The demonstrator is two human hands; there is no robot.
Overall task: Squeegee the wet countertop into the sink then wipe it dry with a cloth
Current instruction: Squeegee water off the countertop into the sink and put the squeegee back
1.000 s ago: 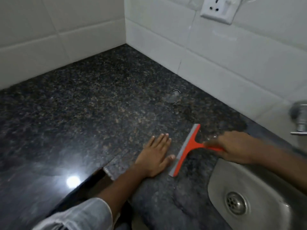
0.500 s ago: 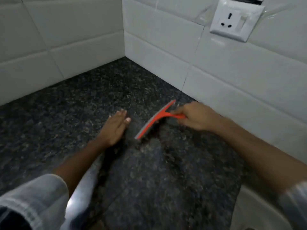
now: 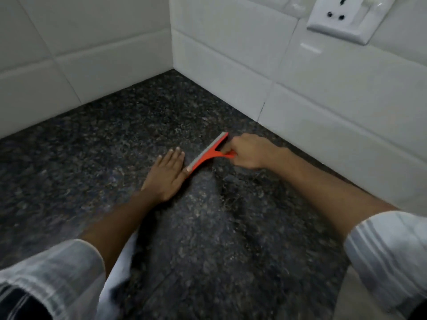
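An orange squeegee [image 3: 206, 153] with a grey blade lies diagonally on the dark speckled granite countertop [image 3: 111, 158], near the back wall. My right hand [image 3: 248, 150] is closed around its handle. My left hand [image 3: 167, 174] rests flat on the counter just left of the blade, fingers together, its thumb touching the blade's near end. A darker wet streak runs across the stone in front of the squeegee. The sink is out of view, and no cloth shows.
White tiled walls [image 3: 231, 65] meet in a corner behind the counter. A white wall socket [image 3: 346, 17] sits high on the right wall. A pale surface [image 3: 360, 301] shows at the bottom right, below my right sleeve.
The squeegee moved from the sink's edge away toward the back wall, and my left hand followed beside it. The view swung left, so the sink and tap left the frame.
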